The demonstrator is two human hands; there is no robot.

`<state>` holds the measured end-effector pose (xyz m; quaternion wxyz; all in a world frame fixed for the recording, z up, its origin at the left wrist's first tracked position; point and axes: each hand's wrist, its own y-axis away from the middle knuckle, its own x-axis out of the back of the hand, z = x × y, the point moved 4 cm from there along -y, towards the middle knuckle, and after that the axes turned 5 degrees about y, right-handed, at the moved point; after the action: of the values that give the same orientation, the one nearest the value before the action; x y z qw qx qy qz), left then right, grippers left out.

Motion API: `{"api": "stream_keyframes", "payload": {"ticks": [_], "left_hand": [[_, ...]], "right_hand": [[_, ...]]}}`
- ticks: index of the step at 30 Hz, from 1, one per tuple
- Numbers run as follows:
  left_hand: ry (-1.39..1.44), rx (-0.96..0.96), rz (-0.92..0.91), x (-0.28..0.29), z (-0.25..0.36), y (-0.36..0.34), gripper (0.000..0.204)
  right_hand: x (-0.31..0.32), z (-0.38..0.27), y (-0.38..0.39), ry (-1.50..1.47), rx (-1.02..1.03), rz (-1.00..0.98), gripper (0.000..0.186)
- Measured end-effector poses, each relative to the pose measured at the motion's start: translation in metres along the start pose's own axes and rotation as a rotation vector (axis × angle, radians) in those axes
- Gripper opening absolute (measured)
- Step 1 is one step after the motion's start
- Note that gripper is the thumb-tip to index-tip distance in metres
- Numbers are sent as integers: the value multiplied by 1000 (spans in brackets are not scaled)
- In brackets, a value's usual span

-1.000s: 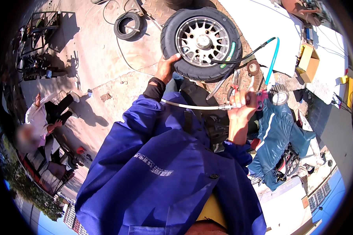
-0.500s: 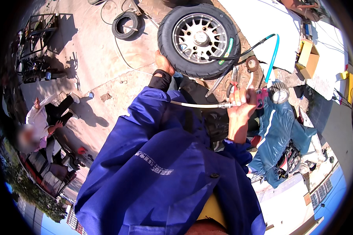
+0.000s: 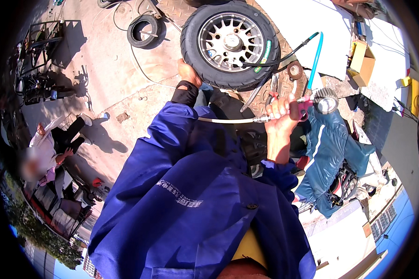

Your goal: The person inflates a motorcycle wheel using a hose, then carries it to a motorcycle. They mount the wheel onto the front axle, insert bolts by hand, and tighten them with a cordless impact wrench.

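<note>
A wheel [image 3: 205, 74], a black tire on a silver spoked rim, stands tilted in front of me. My left hand [image 3: 189, 74] holds the tire's lower left edge; its fingertips are partly hidden by the rubber. In my right hand [image 3: 283, 114] is a red tire inflator gun [image 3: 304, 106], with the fingers wrapped round it. A round pressure gauge [image 3: 326, 101] sits on its right end. A pale air hose [image 3: 233, 121] joins its left side. A black and blue hose [image 3: 315, 60] runs to the rim's centre area, where the connection is too small to make out.
A small loose tire [image 3: 143, 31] lies on the concrete at upper left. Near the wheel are tools and a round rusty part [image 3: 294, 70]. An open cardboard box [image 3: 362, 63] stands at upper right, beside a blue-covered vehicle [image 3: 330, 158]. A person [image 3: 56, 144] sits at far left.
The whole view has shifted slightly. My right fingers have closed further round the inflator gun, and the pale lever-like piece above them no longer shows. My left hand stays on the tire.
</note>
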<state>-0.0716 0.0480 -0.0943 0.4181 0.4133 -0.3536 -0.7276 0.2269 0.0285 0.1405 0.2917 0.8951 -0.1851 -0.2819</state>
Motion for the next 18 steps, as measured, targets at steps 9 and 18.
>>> {"api": "stream_keyframes", "payload": {"ticks": [9, 18], "left_hand": [[-736, -865, 417, 18, 33, 44, 53], [-1830, -1053, -440, -119, -4, 144, 72]], "right_hand": [[-29, 34, -35, 61, -32, 86, 45], [-37, 86, -90, 112, -22, 164, 25]]}}
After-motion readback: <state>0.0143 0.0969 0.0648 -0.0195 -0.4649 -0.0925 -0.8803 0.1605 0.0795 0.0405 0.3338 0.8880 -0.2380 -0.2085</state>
